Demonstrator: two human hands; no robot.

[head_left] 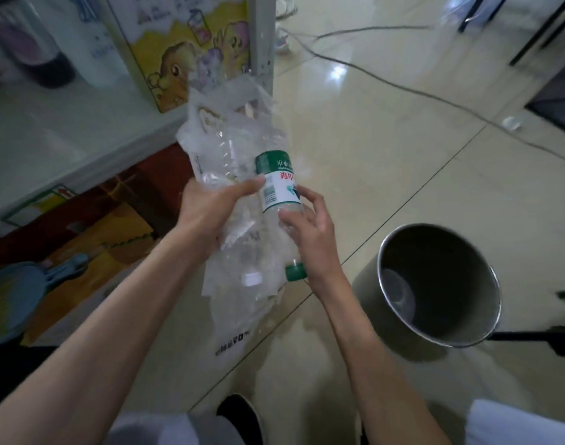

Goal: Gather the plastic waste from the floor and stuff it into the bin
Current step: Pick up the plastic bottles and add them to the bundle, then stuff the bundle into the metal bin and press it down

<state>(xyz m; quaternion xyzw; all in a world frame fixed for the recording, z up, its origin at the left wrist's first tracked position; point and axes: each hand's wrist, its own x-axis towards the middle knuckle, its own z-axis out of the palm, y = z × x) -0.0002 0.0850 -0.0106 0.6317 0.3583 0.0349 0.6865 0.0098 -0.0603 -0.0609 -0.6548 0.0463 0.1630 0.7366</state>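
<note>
My left hand (210,207) grips a bundle of clear plastic bags and wrappers (229,142), held above the floor. Against the bundle lies a clear plastic bottle (279,184) with a green and white label and a green cap (295,272) pointing toward me. My right hand (313,232) holds the bottle's lower part, fingers curled around it. A second bottle with a white cap (252,279) shows inside the plastic. The round metal bin (486,274) stands open on the floor to the right of my hands, with something clear at its bottom.
A colourful carton (178,53) and a white shelf post (261,36) stand at the back left. A red patterned mat (114,213) with a blue dustpan (24,290) lies left. Cables (403,88) cross the tiled floor. My shoe (239,412) is below.
</note>
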